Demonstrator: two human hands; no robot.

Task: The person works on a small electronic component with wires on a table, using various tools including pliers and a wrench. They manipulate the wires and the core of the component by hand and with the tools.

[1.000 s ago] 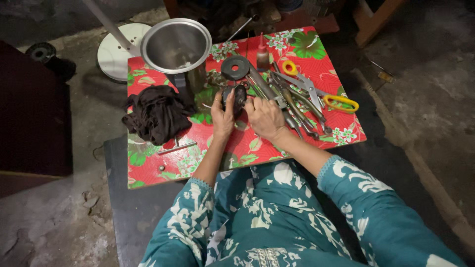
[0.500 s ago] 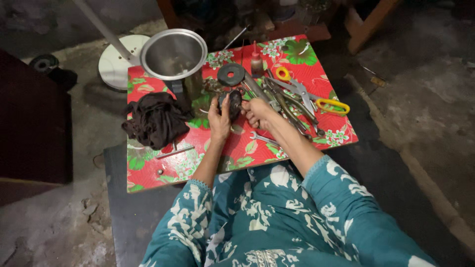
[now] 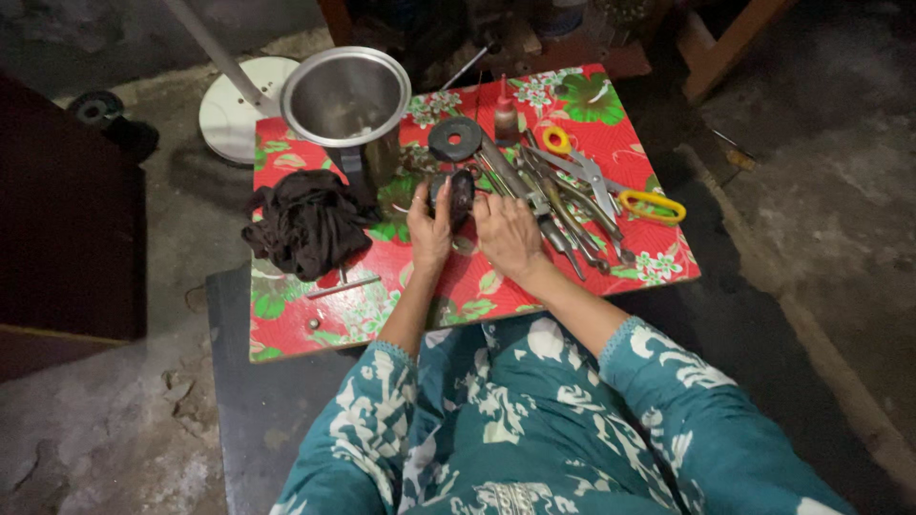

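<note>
My left hand (image 3: 429,227) and my right hand (image 3: 506,234) both grip a small dark round metal part (image 3: 456,194) just above a red flowered table (image 3: 477,286). The left hand cups its left side; the right hand's fingers press on its right side. A black ring-shaped disc (image 3: 454,139) lies flat just beyond the part. Teal patterned sleeves cover my forearms.
A steel bowl (image 3: 345,95) stands at the table's back left, a crumpled dark cloth (image 3: 307,224) to the left. Several metal tools (image 3: 558,205), yellow-handled scissors (image 3: 611,186) and a small bottle (image 3: 505,119) lie on the right. A white round base (image 3: 234,119) sits on the floor.
Both hands have stayed on the dark part. The view has shifted slightly, so the table sits a little higher in the picture.
</note>
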